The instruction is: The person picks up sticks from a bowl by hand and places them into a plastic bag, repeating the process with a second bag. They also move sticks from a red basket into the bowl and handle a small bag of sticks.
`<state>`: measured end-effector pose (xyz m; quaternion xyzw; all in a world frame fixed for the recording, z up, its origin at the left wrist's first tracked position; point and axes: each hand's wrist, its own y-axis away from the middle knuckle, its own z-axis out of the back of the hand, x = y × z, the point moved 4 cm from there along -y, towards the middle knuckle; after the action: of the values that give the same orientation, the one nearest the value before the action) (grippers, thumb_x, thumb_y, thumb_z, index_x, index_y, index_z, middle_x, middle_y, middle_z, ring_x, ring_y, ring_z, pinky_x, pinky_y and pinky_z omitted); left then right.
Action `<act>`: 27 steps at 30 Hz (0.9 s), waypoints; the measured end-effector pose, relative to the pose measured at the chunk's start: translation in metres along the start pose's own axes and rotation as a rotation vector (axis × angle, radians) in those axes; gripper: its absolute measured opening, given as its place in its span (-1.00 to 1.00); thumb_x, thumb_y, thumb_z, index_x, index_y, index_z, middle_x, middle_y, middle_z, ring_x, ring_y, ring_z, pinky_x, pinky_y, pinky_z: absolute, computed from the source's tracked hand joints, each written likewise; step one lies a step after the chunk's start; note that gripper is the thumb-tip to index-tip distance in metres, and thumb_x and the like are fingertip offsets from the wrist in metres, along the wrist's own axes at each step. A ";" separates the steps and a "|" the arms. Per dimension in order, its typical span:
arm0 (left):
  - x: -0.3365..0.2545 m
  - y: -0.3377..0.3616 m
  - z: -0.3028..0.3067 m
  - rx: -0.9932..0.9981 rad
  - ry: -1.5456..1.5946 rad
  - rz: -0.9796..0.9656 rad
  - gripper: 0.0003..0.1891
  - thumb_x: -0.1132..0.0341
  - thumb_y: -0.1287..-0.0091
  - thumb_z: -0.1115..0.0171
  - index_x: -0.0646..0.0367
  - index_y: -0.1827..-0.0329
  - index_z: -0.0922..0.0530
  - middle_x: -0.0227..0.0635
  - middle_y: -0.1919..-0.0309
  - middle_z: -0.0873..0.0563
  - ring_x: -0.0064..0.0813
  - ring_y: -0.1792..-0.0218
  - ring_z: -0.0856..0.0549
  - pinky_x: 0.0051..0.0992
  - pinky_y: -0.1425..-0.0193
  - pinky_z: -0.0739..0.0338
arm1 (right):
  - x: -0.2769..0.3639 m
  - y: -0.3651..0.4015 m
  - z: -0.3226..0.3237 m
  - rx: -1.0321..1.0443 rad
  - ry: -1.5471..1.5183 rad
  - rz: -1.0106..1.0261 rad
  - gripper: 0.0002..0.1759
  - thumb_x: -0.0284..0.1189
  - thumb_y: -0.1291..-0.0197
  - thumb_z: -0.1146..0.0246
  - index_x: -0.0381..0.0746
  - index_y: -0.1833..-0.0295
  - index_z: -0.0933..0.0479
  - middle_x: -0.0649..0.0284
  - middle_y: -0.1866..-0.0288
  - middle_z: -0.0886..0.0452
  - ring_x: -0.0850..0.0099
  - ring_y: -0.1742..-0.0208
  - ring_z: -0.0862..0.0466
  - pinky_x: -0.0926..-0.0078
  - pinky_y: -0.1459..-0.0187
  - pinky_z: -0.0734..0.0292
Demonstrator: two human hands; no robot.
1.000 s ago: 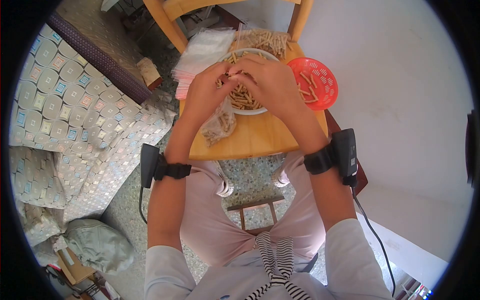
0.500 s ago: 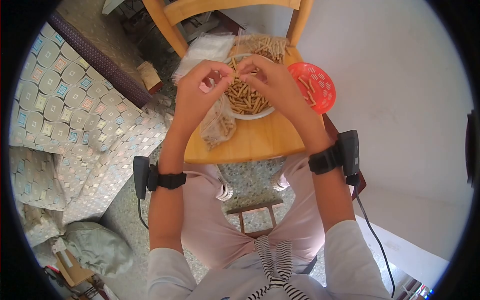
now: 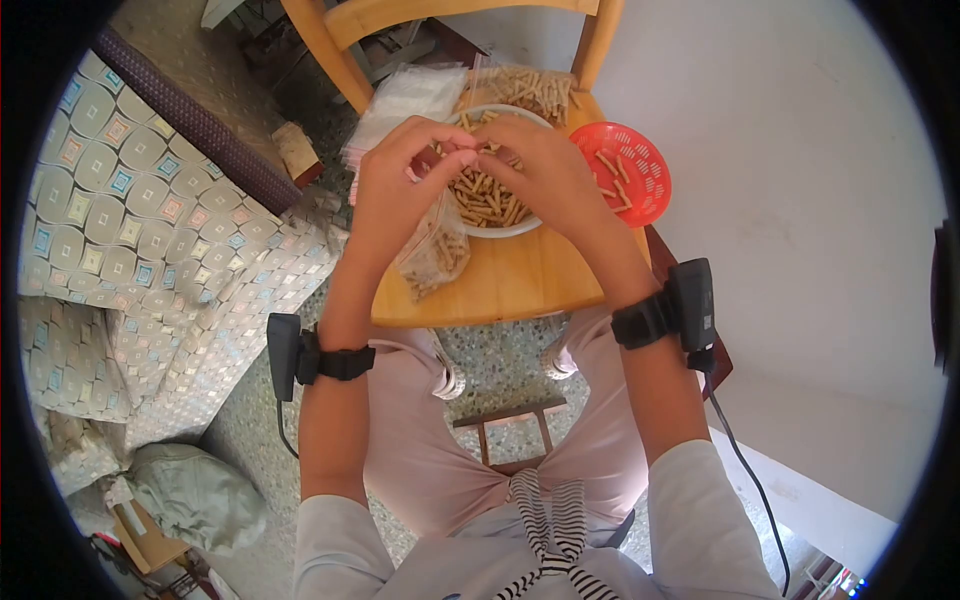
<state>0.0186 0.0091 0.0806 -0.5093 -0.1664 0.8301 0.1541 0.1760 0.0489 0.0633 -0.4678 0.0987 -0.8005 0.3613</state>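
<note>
Above a white bowl (image 3: 505, 233) full of short tan stick pieces (image 3: 487, 203), my left hand (image 3: 400, 175) and my right hand (image 3: 545, 165) meet at the fingertips. Thumb and fingers of each are pinched together. Whatever lies between them is hidden. A clear bag with tan pieces (image 3: 437, 252) lies just below my left hand, leaning near the bowl. Behind the bowl rests another filled clear bag (image 3: 535, 88). Flat clear plastic bags (image 3: 410, 98) are stacked to the left.
A red slotted basket (image 3: 655, 170) with several tan pieces sits at the right edge of the wooden chair seat (image 3: 530, 285). The chair's backrest (image 3: 460, 18) rises behind. Patterned cloth (image 3: 180, 250) covers furniture at left; a white wall (image 3: 790, 180) stands at right.
My fingertips have come closer together, and the small tan piece that showed between them is now hidden. My right hand has shifted slightly left.
</note>
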 end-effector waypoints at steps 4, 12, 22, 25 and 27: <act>0.019 0.001 0.019 0.057 0.129 0.200 -0.85 0.37 -0.25 -0.43 0.17 0.16 -0.71 -0.51 0.30 -0.70 -0.71 0.39 -0.54 -0.65 0.28 -0.40 | -0.014 0.001 0.002 0.056 0.067 -0.112 -0.78 -0.33 -0.27 -0.29 -0.20 0.05 -0.62 0.16 0.13 -0.70 0.15 0.15 -0.69 0.26 0.14 -0.56; 0.031 0.015 0.045 0.336 -0.082 0.157 -0.88 0.37 -0.26 -0.41 0.20 0.20 -0.70 -0.54 0.26 -0.71 -0.72 0.31 -0.58 -0.66 0.21 -0.42 | -0.049 0.025 -0.018 0.382 0.370 -0.374 -0.70 -0.25 -0.15 -0.39 -0.14 0.05 -0.67 0.23 0.18 -0.75 0.25 0.12 -0.73 0.27 0.12 -0.59; 0.038 0.020 0.055 0.305 -0.006 0.278 -0.87 0.38 -0.30 -0.35 0.20 0.15 -0.70 -0.49 0.22 -0.74 -0.70 0.28 -0.61 -0.62 0.15 -0.48 | -0.064 0.029 -0.042 0.386 0.541 -0.346 -0.78 -0.22 -0.08 -0.39 -0.12 0.25 -0.71 0.21 0.29 -0.73 0.20 0.19 -0.73 0.22 0.17 -0.60; 0.035 0.022 0.043 0.409 -0.154 0.282 -0.87 0.38 -0.28 -0.35 0.18 0.16 -0.71 -0.49 0.26 -0.74 -0.69 0.30 -0.62 -0.60 0.12 -0.49 | -0.062 0.025 -0.036 0.345 0.573 -0.407 -0.82 -0.26 -0.13 -0.34 -0.12 0.25 -0.71 0.19 0.29 -0.73 0.17 0.18 -0.73 0.21 0.17 -0.60; 0.032 0.023 0.037 0.432 -0.117 0.228 -0.87 0.37 -0.27 -0.36 0.20 0.18 -0.71 -0.45 0.30 -0.74 -0.64 0.31 -0.62 -0.59 0.14 -0.49 | -0.057 0.021 -0.030 0.303 0.562 -0.410 -0.83 -0.28 -0.17 -0.30 -0.11 0.22 -0.70 0.19 0.28 -0.73 0.17 0.18 -0.73 0.20 0.18 -0.60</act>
<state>-0.0300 -0.0025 0.0609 -0.4310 0.0650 0.8866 0.1550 0.1787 0.0670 -0.0022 -0.1813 -0.0215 -0.9588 0.2176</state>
